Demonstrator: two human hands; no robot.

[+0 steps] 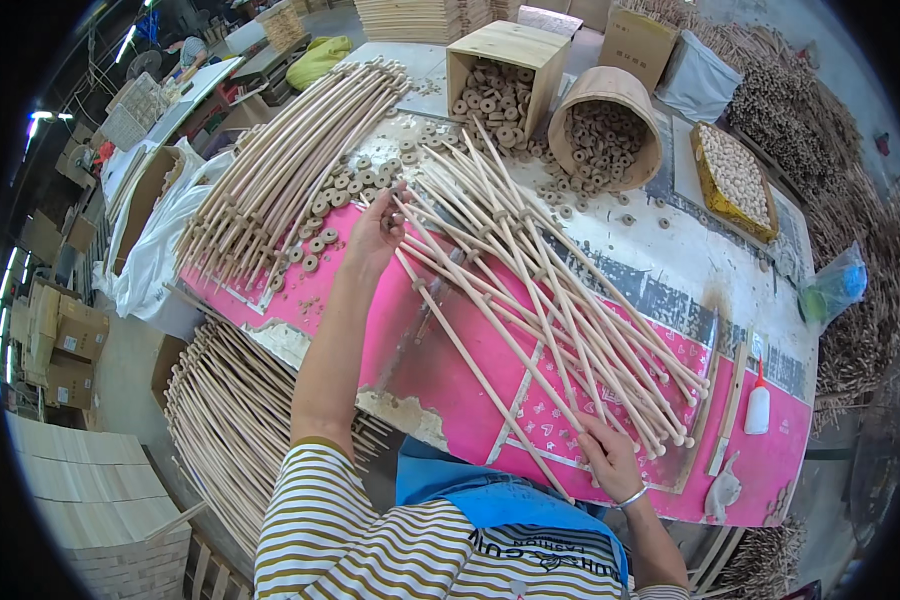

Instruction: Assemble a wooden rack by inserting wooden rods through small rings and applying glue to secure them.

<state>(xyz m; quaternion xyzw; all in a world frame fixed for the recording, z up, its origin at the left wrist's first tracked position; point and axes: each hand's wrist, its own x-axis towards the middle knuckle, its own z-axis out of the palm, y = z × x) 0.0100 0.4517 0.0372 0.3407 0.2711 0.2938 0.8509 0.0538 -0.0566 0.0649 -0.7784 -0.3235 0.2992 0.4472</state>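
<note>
My right hand is closed round the lower end of a thin wooden rod, which slants up to the left toward my other hand. At that upper end, my left hand pinches a small wooden ring, partly hidden by the fingers. Beside the held rod lies a loose pile of similar rods, many with a ring partway along and a rounded knob at the near end. One rod lies apart, left of the pile. Several loose wooden rings are scattered just beyond my left hand.
A neat stack of ringed rods lies at the left. At the back, a wooden box and a tipped round tub spill rings. A tray of wooden balls stands far right; a glue bottle is near right.
</note>
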